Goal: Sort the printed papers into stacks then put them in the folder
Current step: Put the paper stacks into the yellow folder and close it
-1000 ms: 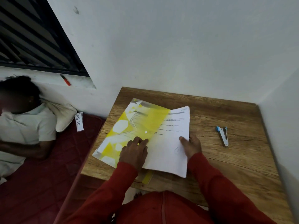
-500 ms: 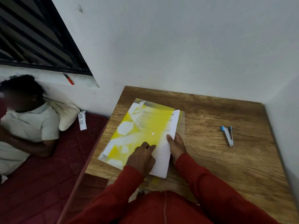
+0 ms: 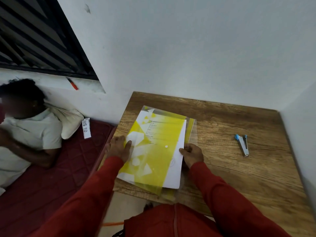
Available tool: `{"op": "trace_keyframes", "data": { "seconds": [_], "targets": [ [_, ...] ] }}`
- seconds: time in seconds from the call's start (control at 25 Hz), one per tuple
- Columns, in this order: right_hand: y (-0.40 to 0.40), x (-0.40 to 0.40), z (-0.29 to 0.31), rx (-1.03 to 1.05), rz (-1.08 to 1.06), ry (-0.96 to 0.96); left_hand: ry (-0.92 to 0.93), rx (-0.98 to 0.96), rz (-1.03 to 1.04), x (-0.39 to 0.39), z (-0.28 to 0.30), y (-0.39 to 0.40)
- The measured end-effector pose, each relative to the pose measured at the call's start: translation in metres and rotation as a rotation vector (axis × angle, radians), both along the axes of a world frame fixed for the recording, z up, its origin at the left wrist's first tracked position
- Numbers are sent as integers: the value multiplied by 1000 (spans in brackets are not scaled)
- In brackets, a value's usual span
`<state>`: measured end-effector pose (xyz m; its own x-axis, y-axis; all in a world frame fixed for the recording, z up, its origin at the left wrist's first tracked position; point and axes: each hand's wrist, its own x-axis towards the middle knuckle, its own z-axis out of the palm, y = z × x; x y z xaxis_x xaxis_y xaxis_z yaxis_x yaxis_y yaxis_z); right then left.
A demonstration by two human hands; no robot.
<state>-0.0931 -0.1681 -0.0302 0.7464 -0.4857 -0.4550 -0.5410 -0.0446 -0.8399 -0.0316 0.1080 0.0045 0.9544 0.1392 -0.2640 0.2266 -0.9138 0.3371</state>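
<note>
Left fingers point(image 3: 127, 144) laid fairly straight, released, pressing on the left edge of the yellow folder point(image 3: 153, 161). Left hand point(image 3: 118, 147) flat over the folder's edge near the desk's left side. Right fingers point(image 3: 182, 151) curled, pinching the right edge of the white printed papers point(image 3: 176, 166) with the thumb on top. Right hand point(image 3: 193, 154) resting on the desk point(image 3: 239, 177) just beside the folder's clear right flap. Papers tucked under the translucent yellow cover, a white strip showing along the right side and at the near corner; printed lines faintly visible through the cover. Folder lying flat, tilted slightly, on the left half of the wooden desk, near corner close to the front edge. Red sleeves reaching in from below. Well apart to the right, a small stapler point(image 3: 242, 145) with blue ends. Left of the desk, a maroon mattress point(image 3: 51, 168), a person in a light shirt lying on it, a pillow point(image 3: 71, 120), a white tag point(image 3: 86, 128) reading "WS 10". Above, a barred window point(image 3: 34, 40) and a red pen point(image 3: 72, 83) on the ledge.
</note>
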Motion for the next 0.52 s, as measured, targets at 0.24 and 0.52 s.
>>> {"op": "trace_keyframes", "data": {
  "seconds": [0.24, 0.52],
  "targets": [
    [1, 5, 2, 88, -92, 10, -22, -52, -65, 8, -10, -2],
    [1, 19, -19, -27, -13, -48, -33, -177, -110, 22, -16, 10]
  ]
}}
